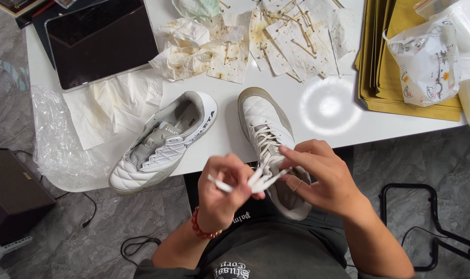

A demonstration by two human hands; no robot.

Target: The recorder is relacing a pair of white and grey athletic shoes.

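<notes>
Both hands, left hand point(222, 188) and right hand point(323, 178), pinch white flat laces point(261, 178) of the near quilted white shoe point(266, 129); slack could slip, loosening the knot.

The right hand point(323, 178) covers the heel end of the near shoe point(268, 134), and the lace ends point(261, 178) are motion-blurred where both hands pinch them. How the laces cross inside the left hand point(222, 191) cannot be told. The tablet point(98, 39), the brown envelopes point(379, 62) and the plastic bag point(431, 59) are cut off by the top and right edges. The dark box point(10, 191) runs off the left edge. The sticks point(302, 36) on the stained tissues point(230, 46) are too small to identify.
</notes>
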